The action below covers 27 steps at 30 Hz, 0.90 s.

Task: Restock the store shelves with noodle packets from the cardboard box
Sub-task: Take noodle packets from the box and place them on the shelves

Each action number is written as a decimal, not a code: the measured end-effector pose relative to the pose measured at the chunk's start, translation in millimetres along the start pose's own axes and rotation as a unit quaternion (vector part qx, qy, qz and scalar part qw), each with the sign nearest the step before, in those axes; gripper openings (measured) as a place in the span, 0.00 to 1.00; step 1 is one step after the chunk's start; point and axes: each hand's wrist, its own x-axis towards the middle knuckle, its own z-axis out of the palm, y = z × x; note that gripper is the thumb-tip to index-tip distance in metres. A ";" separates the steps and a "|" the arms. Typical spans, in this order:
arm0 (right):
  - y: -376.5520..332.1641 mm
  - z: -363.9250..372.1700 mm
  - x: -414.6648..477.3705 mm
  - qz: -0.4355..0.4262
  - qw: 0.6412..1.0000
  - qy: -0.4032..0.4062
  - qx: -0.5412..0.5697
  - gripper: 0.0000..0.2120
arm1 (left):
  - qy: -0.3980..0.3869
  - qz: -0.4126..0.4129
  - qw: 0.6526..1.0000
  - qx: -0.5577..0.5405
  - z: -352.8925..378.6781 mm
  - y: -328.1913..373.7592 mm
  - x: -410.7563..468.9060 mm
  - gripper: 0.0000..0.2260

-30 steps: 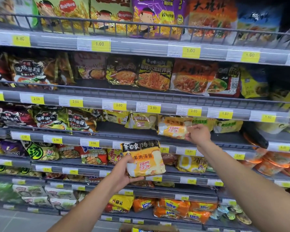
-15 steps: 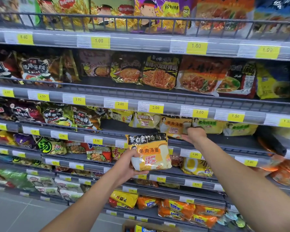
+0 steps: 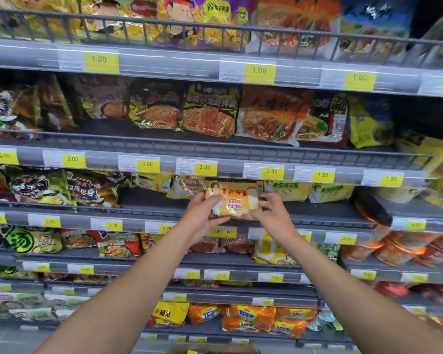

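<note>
Right at the bottom edge I catch a sliver of the cardboard box [image 3: 212, 350], blurred, its contents impossible to read. Up from there my two bare forearms reach toward the shelving. My left hand [image 3: 202, 217] grips the yellow-orange noodle packet [image 3: 232, 200] by its left and lower edge, thumb across the front. My right hand [image 3: 273, 214] sits at the packet's right edge, fingers curled and touching the wrapper; I can't tell whether it truly pinches it. The packet stands upright and faces me at the front edge of the middle shelf [image 3: 149, 214], just above the rail of yellow price tags [image 3: 165, 228]. Right behind and beside it, along the same shelf, sit more yellow packets [image 3: 287, 191], with dark green ones [image 3: 37, 186] toward the left end. Farther up, the next shelf carries orange and black noodle bags [image 3: 210, 111], and the top shelf [image 3: 164, 57] holds large bags behind a wire guard.
</note>
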 end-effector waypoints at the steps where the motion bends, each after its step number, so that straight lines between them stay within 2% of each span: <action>1: 1.2 0.2 2.3 -0.017 1.000 0.009 -0.007 0.26 | 0.042 0.017 0.998 0.050 4.3 0.9 7.1 0.30; 3: 4.9 0.8 4.9 -0.044 0.999 0.007 -0.031 0.21 | 0.122 0.079 0.967 0.208 7.8 0.8 21.1 0.22; 5: 9.4 0.2 7.6 -0.059 0.995 -0.011 -0.086 0.17 | 0.152 0.140 0.920 0.334 8.3 -1.2 31.5 0.18; 7: 17.5 0.4 13.0 -0.075 0.983 -0.024 -0.168 0.18 | 0.148 0.159 0.889 0.403 7.8 -4.3 38.5 0.17; 10: 26.5 2.8 20.6 -0.079 0.959 -0.029 -0.272 0.22 | 0.127 0.164 0.852 0.481 7.1 -6.2 40.7 0.11; 12: 26.7 4.2 23.0 -0.080 0.937 -0.026 -0.338 0.24 | 0.129 0.156 0.810 0.551 3.3 -6.1 42.3 0.07; 13: 26.2 4.6 24.0 -0.080 0.928 -0.027 -0.364 0.25 | 0.128 0.143 0.791 0.581 0.7 -6.4 43.4 0.08; 17: 30.8 6.7 29.8 -0.075 0.899 -0.047 -0.428 0.28 | 0.106 0.105 0.778 0.610 -11.2 -11.0 55.6 0.11; 20: 32.3 8.5 30.9 -0.085 0.878 -0.038 -0.470 0.28 | 0.128 0.136 0.756 0.628 -15.2 -14.4 62.6 0.07; 23: 30.1 7.0 28.4 -0.093 0.856 -0.024 -0.508 0.29 | 0.137 0.158 0.724 0.658 -14.1 -15.2 62.7 0.10; 27: 29.9 -0.2 25.7 -0.084 0.846 -0.042 -0.525 0.30 | 0.112 0.172 0.717 0.666 -18.0 -19.2 57.1 0.15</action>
